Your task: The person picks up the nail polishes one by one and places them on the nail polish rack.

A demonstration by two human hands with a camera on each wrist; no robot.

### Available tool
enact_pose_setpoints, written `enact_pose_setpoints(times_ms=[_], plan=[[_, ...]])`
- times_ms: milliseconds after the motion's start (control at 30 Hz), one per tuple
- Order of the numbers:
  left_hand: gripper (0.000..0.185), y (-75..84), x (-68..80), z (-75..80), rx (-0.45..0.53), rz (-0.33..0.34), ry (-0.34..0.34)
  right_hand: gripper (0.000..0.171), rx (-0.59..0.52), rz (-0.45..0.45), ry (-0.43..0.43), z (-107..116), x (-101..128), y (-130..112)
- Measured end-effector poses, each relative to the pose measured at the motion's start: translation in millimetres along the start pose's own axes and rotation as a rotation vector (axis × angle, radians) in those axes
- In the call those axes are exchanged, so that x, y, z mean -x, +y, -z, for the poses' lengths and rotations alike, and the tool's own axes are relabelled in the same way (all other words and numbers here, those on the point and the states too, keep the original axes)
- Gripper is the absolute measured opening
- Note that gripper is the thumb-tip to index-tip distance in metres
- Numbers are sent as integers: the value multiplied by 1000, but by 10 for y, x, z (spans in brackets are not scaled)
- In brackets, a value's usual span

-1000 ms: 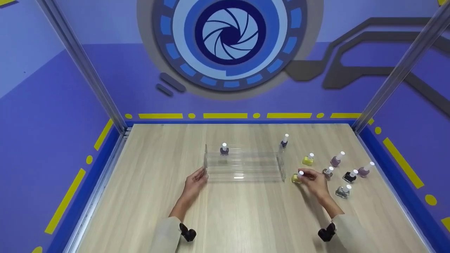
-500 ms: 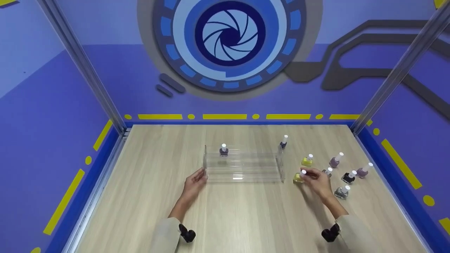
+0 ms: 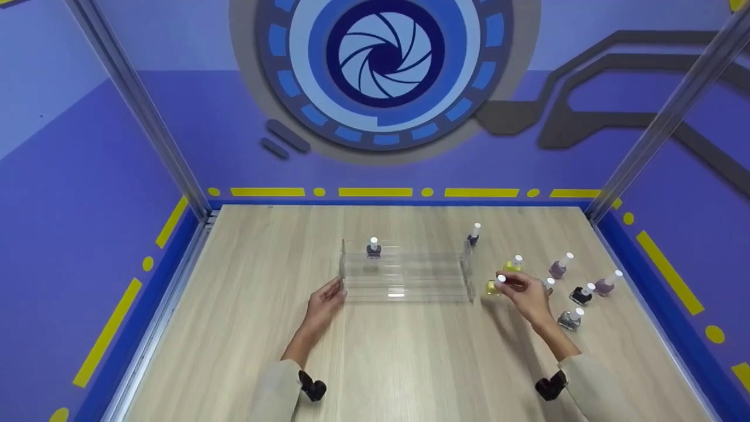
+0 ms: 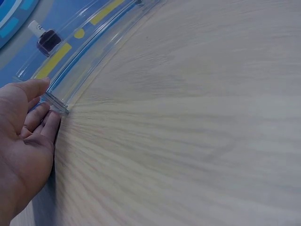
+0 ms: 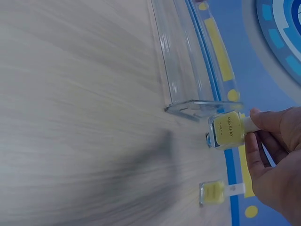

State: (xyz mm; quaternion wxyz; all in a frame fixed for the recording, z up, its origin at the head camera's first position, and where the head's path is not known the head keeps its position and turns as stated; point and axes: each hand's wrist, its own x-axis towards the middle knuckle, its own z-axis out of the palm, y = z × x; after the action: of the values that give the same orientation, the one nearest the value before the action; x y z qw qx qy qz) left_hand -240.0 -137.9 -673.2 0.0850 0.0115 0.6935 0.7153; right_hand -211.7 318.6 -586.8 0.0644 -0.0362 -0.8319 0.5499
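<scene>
A person's right hand [image 3: 527, 296] is pinching the white cap of a yellow nail polish bottle [image 5: 227, 130], holding it just off the wooden table [image 3: 398, 363] beside the right end of a clear acrylic tiered rack [image 3: 404, 275]. The left hand [image 3: 324, 305] is resting with fingers [image 4: 40, 117] nearly straight against the rack's left end wall, touching its lower front corner and gripping nothing.

In the head view the held bottle is partly covered by the fingers, so little more than its cap and a patch of yellow is showing; the right wrist view is giving the clearer look, though the label print is too small to read. Both wrist views are cutting the hands off at the frame edge, and the rack's steps are hard to separate through the clear plastic.

The rack is holding one dark purple bottle [image 3: 373, 248], standing upright toward the left on its top step. A dark blue bottle [image 3: 473, 235] is standing on the table just behind the rack's right end.

To the right, a second yellow bottle [image 3: 514, 263] is standing near the held one. Farther right, a mauve bottle [image 3: 560, 266], a pink bottle [image 3: 607, 285], a black bottle [image 3: 582, 293] and a grey bottle [image 3: 569, 319] are spread loosely across the table.
</scene>
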Motion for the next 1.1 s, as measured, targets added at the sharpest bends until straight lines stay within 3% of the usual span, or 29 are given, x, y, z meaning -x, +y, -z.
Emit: enact_pose_setpoints(times_ms=[200,467,733,1100], plan=[[56,-16,-29,22,22,10,-6,29,-60,47,-12,-135,15,-86],[56,-24,-34,53,69,36,5,28,-6,42,-36,-302,51,-429],[57,-21,-52,68,108,36,9,26,-36,39,-52,-481,-107,-324],[56,2,2,65,72,39,23,23,-59,81,-101,-815,-233,-461]])
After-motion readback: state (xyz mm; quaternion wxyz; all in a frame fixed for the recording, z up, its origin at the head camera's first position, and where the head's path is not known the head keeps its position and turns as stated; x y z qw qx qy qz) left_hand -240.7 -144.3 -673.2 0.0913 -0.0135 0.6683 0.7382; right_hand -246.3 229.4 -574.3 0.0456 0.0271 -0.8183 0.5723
